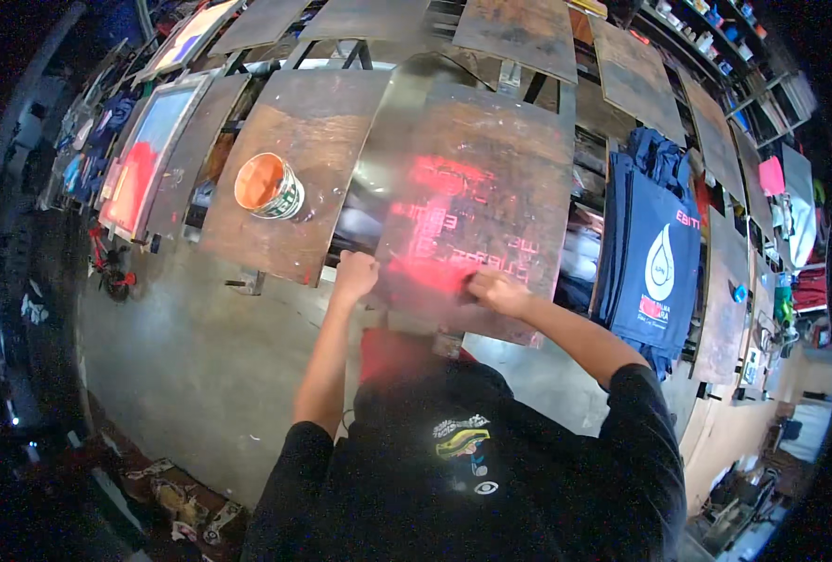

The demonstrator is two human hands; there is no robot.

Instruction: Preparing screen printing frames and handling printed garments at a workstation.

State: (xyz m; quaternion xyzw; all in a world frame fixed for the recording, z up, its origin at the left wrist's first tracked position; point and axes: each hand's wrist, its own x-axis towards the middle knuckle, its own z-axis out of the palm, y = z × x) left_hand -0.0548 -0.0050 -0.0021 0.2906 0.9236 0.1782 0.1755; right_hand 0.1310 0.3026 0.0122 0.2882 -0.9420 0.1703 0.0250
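My left hand (pixel 358 275) is closed in a fist by the near left corner of a brown wooden board (pixel 519 140). Over the board's near right part, my right hand (pixel 498 292) is closed as well, its fingers curled. What either hand holds, if anything, is hidden or too blurred to make out. Bright red-pink ink marks (pixel 427 220) cover the board's middle and near part, between and beyond my hands. A hazy smear runs down the picture here and hides detail.
A white and green bucket (pixel 289 201), orange inside, stands on the board to the left. Farther left leans a framed screen (pixel 144 169) with red ink. Dark blue printed cloth bags or shirts (pixel 655 253) lie on a board at right. More boards and bottle shelves (pixel 706 37) stand beyond.
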